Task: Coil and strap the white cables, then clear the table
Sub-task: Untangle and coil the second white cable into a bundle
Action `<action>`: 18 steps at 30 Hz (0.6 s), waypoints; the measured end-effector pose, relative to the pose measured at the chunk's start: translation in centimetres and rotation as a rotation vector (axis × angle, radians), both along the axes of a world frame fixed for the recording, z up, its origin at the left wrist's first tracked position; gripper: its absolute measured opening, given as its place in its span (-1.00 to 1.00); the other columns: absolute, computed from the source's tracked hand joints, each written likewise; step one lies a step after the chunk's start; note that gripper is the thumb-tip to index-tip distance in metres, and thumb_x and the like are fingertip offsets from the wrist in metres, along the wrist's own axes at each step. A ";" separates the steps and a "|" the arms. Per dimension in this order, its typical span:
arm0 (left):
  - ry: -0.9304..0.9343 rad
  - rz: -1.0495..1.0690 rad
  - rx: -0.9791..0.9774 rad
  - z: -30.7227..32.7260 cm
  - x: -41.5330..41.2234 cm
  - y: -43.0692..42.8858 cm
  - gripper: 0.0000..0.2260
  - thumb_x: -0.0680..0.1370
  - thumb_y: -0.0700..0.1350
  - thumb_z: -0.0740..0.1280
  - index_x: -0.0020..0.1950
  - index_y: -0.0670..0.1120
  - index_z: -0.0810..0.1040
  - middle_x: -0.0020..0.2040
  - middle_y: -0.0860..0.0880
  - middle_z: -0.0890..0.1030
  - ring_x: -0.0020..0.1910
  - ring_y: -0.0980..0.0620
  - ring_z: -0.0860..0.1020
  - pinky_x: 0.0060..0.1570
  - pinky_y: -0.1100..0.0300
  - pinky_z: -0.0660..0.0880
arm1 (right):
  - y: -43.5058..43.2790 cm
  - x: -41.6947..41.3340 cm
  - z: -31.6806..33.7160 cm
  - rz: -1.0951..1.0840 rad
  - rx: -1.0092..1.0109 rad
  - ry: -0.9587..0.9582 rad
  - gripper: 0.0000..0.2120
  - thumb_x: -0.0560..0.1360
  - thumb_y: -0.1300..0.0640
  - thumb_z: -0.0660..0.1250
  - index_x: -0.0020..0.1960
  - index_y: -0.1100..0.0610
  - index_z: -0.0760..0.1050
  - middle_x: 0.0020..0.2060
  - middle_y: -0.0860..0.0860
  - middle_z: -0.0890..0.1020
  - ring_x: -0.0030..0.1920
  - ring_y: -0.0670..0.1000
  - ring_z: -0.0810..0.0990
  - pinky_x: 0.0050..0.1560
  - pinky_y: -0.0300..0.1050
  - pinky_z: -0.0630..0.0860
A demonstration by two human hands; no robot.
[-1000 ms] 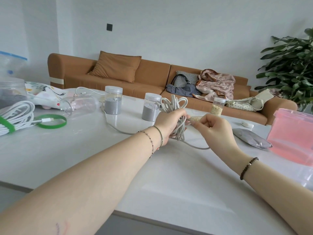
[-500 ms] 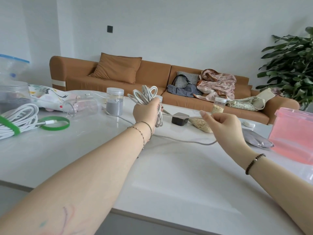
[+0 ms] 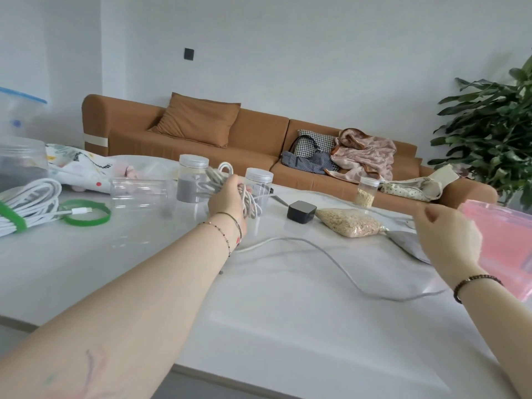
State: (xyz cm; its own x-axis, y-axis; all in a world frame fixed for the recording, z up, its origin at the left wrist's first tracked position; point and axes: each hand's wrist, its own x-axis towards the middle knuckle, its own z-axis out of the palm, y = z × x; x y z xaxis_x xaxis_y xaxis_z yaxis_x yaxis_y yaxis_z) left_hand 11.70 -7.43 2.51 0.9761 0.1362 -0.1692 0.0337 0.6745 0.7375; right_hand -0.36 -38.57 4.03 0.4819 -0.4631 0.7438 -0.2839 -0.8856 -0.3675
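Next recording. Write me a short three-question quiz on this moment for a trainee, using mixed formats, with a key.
1. True or false: the cable bundle at the left end of the table already wears a green strap.
2. What does the left hand grip? A: the black adapter. B: a coil of cable. C: a jar.
3. Fill in: the loose tail of that cable lies on the ___.
Key: 1 true; 2 B; 3 table.
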 end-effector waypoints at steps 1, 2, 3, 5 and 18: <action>-0.007 -0.056 -0.092 0.0 0.0 -0.2 -0.84 0.50 -0.14 0.33 -0.26 -0.13 0.48 -0.34 -0.03 0.59 -0.40 0.06 0.55 -0.36 0.23 0.49 | 0.3 0.6 -0.3 0.061 -0.025 0.037 -0.59 0.60 -0.04 0.13 -0.29 0.16 0.50 -0.39 0.09 0.54 -0.31 0.21 0.48 -0.26 -0.01 0.42; -0.027 -0.110 -0.158 0.2 -0.1 -0.5 -0.85 0.53 -0.15 0.31 -0.22 -0.14 0.48 -0.30 -0.05 0.60 -0.36 0.06 0.58 -0.32 0.22 0.53 | 0.9 1.0 -0.5 0.152 -0.040 0.055 -0.64 0.62 -0.05 0.14 -0.16 0.13 0.57 -0.24 0.06 0.60 -0.19 0.16 0.52 -0.15 0.02 0.47; -0.057 -0.165 -0.179 0.3 -0.2 -0.7 -0.88 0.55 -0.15 0.30 -0.16 -0.16 0.50 -0.25 -0.07 0.61 -0.31 0.06 0.61 -0.27 0.21 0.56 | 1.8 1.3 -0.6 0.269 -0.033 0.064 -0.69 0.63 -0.07 0.16 0.00 0.10 0.59 -0.07 0.02 0.60 -0.07 0.11 0.54 -0.04 0.04 0.49; -0.127 -0.302 -0.168 0.6 -0.9 -1.2 -0.87 0.56 -0.14 0.30 0.02 -0.20 0.54 -0.18 -0.10 0.63 -0.23 0.03 0.64 -0.19 0.20 0.58 | 4.0 1.5 -0.7 0.498 -0.035 0.084 -0.71 0.63 -0.09 0.17 0.23 0.02 0.52 0.16 -0.06 0.53 0.15 -0.02 0.50 0.14 0.01 0.45; -0.308 -0.835 0.049 0.4 -4.7 -3.7 -0.72 0.53 -0.17 0.27 -0.36 -0.15 0.61 -0.29 -0.11 0.55 -0.34 0.02 0.49 -0.35 0.23 0.52 | 8.9 1.6 -1.9 0.779 -0.074 0.290 -0.65 0.54 -0.04 0.38 0.29 0.00 0.49 -0.07 -0.15 0.60 -0.03 -0.12 0.58 0.02 -0.16 0.47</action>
State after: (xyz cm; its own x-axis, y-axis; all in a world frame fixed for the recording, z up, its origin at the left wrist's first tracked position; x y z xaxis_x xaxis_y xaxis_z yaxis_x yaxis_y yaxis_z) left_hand 7.03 -11.08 2.90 0.7614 -0.6399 0.1043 0.2960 0.4861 0.8222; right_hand 1.21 -29.72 2.08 0.8211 0.1270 0.5564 0.3453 -0.8868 -0.3071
